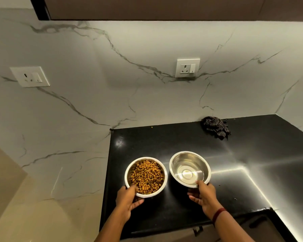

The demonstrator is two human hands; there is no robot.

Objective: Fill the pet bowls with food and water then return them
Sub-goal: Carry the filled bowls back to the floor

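Now | left hand [128, 198] pinches near rim of steel kibble bowl [146, 175], thumb inside | right hand [202, 194] pinches rim of water bowl [190, 169] likewise | both at black countertop [182, 140] left end | stiff, likely slick, sloshy: carry level | checked cloth [215, 127] behind

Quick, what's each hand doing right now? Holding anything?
Left hand: fingers grip the near rim of the food bowl.
Right hand: fingers grip the near rim of the other steel bowl.
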